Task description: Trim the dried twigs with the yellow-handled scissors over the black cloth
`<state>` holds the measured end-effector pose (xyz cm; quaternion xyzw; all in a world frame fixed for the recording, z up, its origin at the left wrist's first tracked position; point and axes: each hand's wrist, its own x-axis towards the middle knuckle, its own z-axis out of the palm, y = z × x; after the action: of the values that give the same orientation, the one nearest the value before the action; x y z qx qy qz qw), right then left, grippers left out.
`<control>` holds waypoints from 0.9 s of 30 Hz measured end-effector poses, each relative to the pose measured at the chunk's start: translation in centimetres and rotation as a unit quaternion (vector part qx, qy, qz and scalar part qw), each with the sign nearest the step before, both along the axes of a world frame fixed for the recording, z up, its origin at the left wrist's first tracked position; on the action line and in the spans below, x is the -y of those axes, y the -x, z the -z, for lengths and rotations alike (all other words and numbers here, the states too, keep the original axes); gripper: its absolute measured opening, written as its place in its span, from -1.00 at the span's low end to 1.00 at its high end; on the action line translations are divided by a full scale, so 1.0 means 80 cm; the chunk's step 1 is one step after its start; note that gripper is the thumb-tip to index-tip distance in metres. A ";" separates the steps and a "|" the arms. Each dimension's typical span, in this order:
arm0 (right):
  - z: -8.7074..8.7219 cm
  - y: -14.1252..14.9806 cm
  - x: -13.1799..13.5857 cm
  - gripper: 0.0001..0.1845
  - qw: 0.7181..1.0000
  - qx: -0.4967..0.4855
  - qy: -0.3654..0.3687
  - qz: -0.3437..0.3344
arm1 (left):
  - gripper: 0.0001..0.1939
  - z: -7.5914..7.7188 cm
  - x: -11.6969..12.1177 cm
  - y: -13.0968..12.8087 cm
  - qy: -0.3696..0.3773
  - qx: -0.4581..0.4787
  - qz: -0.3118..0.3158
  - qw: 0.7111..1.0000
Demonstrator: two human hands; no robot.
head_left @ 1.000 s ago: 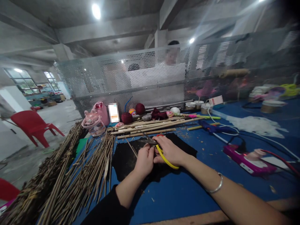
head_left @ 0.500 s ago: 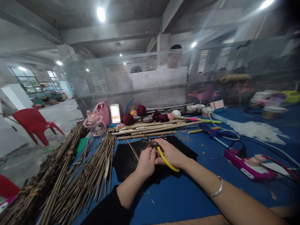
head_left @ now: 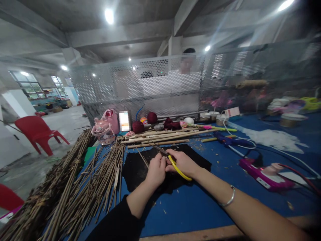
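Note:
My right hand (head_left: 182,164) is closed around yellow-handled scissors (head_left: 181,172), whose dark blades point up and to the left. Pressed close against it, my left hand (head_left: 155,170) is closed on a thin stick (head_left: 142,156) that slants out toward the far left. The fingertips of both hands meet near the scissors' pivot, and what lies between them is hidden. Beneath the hands a black cloth (head_left: 135,177) is spread on the blue tabletop (head_left: 185,207).
Many thin brown sticks (head_left: 100,182) lie at the left. Pale canes (head_left: 160,139), yarn balls (head_left: 151,117) and a pink container (head_left: 104,132) stand farther back. On the right are a glue gun (head_left: 225,139) and a purple power strip (head_left: 265,177). A person sits behind the perforated screen (head_left: 120,83).
The scissors' blades have shifted slightly and both hands stay together in nearly the same place. The whole view has moved a little.

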<state>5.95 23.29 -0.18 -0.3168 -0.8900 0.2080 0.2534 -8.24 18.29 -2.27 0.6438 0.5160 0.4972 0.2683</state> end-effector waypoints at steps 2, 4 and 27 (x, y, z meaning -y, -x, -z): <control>0.002 0.000 0.000 -0.47 1.000 0.001 -0.005 0.006 | -0.77 0.000 0.000 0.000 -0.002 0.005 0.001 1.000; 0.004 -0.001 -0.001 -0.48 1.000 0.004 -0.005 0.011 | -0.76 0.001 0.000 0.001 -0.004 0.011 0.003 1.000; 0.015 0.002 -0.003 -0.26 0.993 -0.001 -0.118 0.019 | -0.74 -0.002 0.001 0.000 -0.010 0.015 -0.020 1.000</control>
<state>5.80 23.54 -1.35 -0.3014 -0.9019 0.0967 0.2938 -8.24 18.25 -2.10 0.6285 0.5196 0.5171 0.2602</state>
